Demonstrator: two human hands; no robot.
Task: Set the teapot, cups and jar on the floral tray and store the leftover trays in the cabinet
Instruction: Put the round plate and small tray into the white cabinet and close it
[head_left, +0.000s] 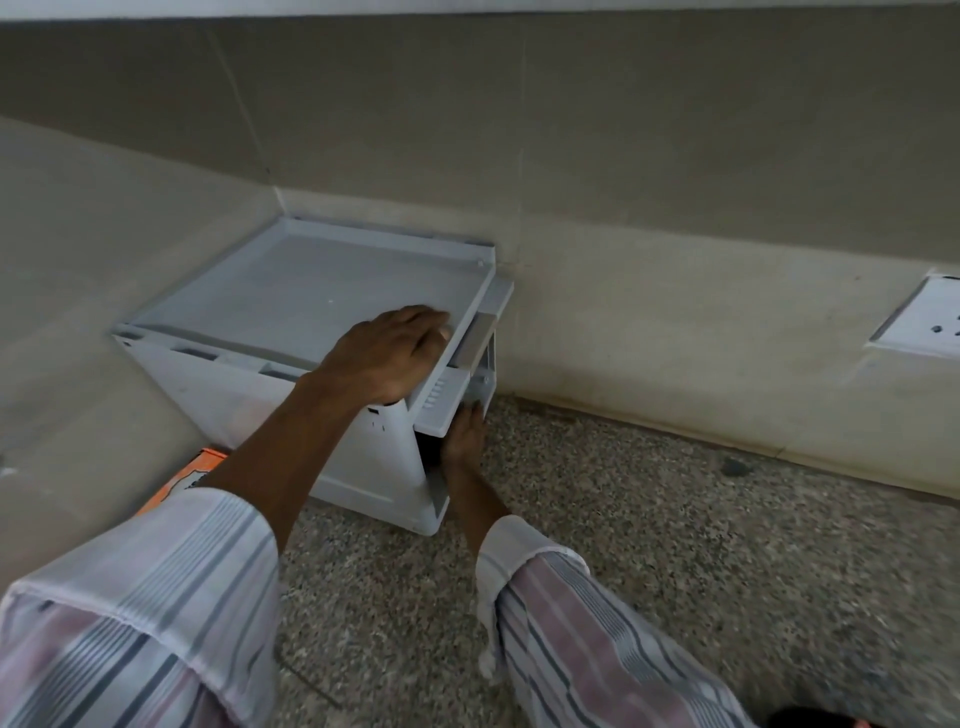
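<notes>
Speckled granite-look floor fills lower right of frame. Beige wall spans the top; a second wall face meets it at a corner, left. White wall socket plate at right edge. Orange box on the floor, lower left, partly hidden. Dark spot on floor near the wall base.
</notes>
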